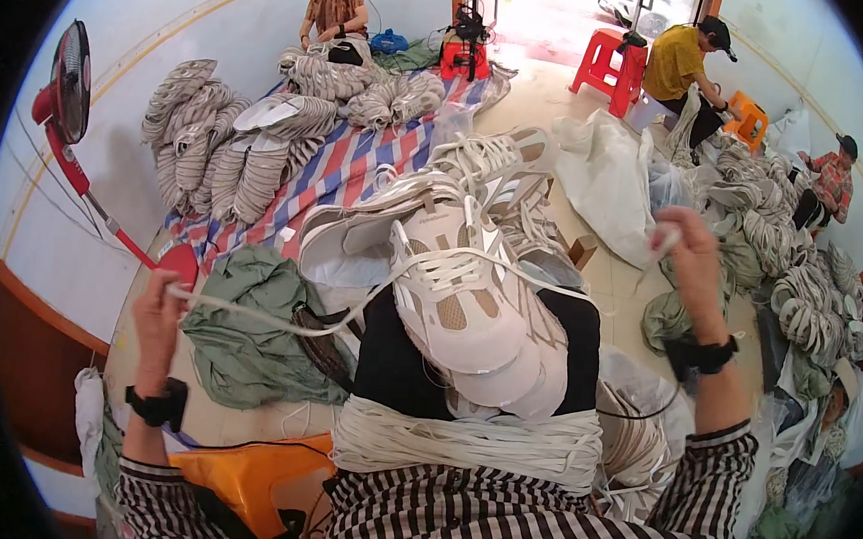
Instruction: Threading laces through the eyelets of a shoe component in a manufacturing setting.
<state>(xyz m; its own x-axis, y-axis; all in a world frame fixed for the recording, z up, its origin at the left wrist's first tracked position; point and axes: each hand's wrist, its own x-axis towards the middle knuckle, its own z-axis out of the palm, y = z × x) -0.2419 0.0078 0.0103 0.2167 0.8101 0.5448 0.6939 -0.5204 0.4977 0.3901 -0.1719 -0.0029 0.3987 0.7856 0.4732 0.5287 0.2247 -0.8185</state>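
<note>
A beige and white sneaker [453, 315] lies on my lap, toe toward me, on top of other matching shoes. Its white shoelace [261, 315] is threaded through the upper eyelets, and its two ends run out to either side. Out to the left, my left hand [159, 307] is closed on one end, with the lace stretched in a shallow curve. My right hand [694, 266] is raised on the other side, fingers pinched on the other lace end, which shows thin and blurred. Across my waist lies a thick bundle of white laces [470, 445].
Stacks of shoe uppers [202, 142] sit on a striped tarp [359, 161] at far left, beside a red fan [66, 99]. Green cloth [260, 328] lies near my left arm; a white sack [605, 176] stands right of centre. Three people work farther off, near a red stool [607, 68].
</note>
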